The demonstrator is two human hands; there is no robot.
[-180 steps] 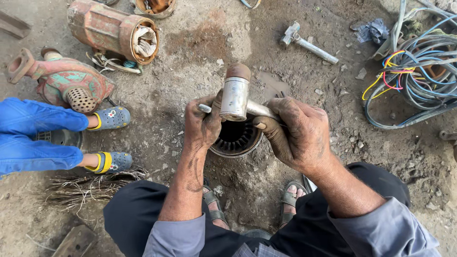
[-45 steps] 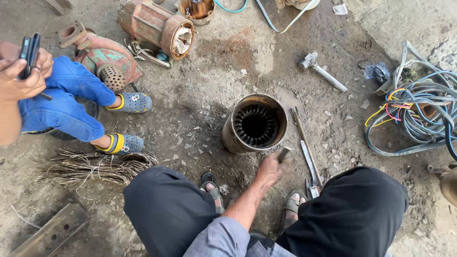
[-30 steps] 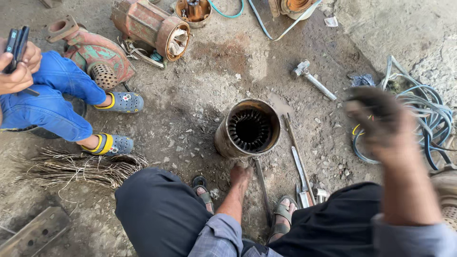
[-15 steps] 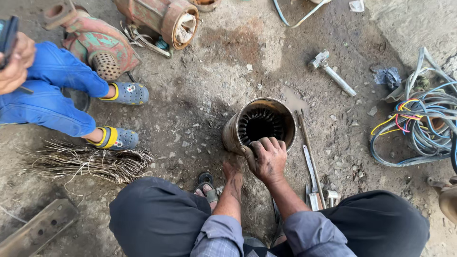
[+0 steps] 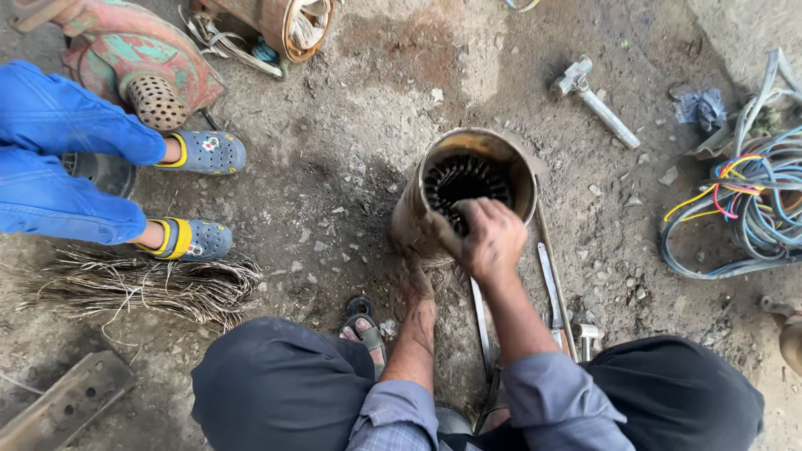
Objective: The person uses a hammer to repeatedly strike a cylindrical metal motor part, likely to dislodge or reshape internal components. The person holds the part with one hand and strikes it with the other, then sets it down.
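Observation:
A rusty cylindrical motor stator [image 5: 418, 213] stands upright on the dirt floor, its slotted bore facing up. My right hand [image 5: 489, 238] rests on its near rim with the fingers curled over the edge into the bore. My left hand [image 5: 415, 276] presses against the lower outer wall of the cylinder; its fingers are partly hidden against the base. Neither hand shows a tool. My knees in dark trousers frame the bottom of the view, and a sandalled foot [image 5: 363, 326] sits between them.
Long metal tools [image 5: 547, 284] lie right of the stator, a hammer [image 5: 593, 100] further back. A tangle of coloured cables [image 5: 743, 209] is at right. Another person's blue-trousered legs and blue clogs [image 5: 196, 238] are at left, beside a bundle of old wire [image 5: 142, 288] and rusty pump housings [image 5: 138, 71].
My right hand has shifted from the near side of the stator up onto its rim, fingers now over the edge. The view has moved slightly closer.

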